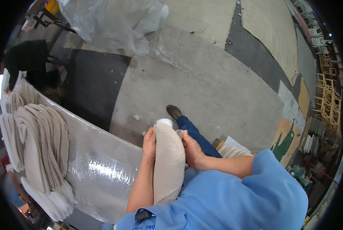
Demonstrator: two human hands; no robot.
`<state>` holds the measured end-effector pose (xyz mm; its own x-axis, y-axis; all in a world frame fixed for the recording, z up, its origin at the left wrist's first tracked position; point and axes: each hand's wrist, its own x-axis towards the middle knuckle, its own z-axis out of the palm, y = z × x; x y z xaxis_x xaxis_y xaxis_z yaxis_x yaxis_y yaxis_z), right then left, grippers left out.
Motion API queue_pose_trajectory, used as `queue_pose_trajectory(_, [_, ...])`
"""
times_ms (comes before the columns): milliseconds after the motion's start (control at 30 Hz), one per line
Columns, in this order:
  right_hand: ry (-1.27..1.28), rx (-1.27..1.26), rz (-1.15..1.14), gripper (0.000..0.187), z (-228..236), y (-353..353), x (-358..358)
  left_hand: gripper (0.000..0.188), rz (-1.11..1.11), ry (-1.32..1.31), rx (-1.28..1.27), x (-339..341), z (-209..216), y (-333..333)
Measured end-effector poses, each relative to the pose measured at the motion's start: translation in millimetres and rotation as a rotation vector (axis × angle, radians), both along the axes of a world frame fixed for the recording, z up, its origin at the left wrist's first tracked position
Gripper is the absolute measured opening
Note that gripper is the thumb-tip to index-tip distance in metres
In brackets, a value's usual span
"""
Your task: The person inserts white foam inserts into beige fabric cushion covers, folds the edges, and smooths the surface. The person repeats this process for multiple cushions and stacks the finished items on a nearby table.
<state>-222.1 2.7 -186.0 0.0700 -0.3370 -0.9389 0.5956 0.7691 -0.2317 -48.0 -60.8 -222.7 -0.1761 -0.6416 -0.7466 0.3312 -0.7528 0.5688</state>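
A long beige fabric cushion cover (pixel 168 165) lies against my front, running away from my body. White padding (pixel 164 122) shows at its far end. My left hand (pixel 149 144) grips the cover's left edge near that end. On the opposite edge, my right hand (pixel 193 148) pinches the fabric, its thumb on top. The undersides of both hands are hidden, and so is how far the padding reaches inside the cover.
To the left, a table wrapped in shiny plastic (pixel 102 170) carries stacked beige cushion pieces (pixel 45 142) and white pads (pixel 53 201). Clear plastic sheeting (pixel 114 23) lies ahead on the floor. Wooden chair frames (pixel 326 97) line the far right. White scraps (pixel 136 118) dot the floor.
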Motion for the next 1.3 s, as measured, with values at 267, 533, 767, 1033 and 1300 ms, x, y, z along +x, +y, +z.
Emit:
queue_pose_trajectory(267, [0.458, -0.066, 0.149, 0.044, -26, -38, 56, 0.022, -0.154, -0.265, -0.112, 17, -27, 24])
queue_pose_trajectory(533, [0.676, -0.268, 0.426, 0.051, -117, -29, 40, 0.027, -0.043, -0.223, -0.191, -5, -23, 25])
queue_pose_trajectory(767, [0.183, -0.279, 0.360, 0.035, -100, 10, 30, 0.028, -0.160, -0.479, -0.323, 4, -11, 44])
queue_pose_trajectory(1033, [0.242, -0.344, 0.521, 0.034, -93, 0, 37, 0.027, -0.216, -0.835, -0.515, 36, 70, 66])
queue_pose_trajectory(1300, [0.203, -0.373, 0.635, 0.034, -71, -3, 2, 0.028, -0.289, -0.932, -0.207, 104, 84, 225])
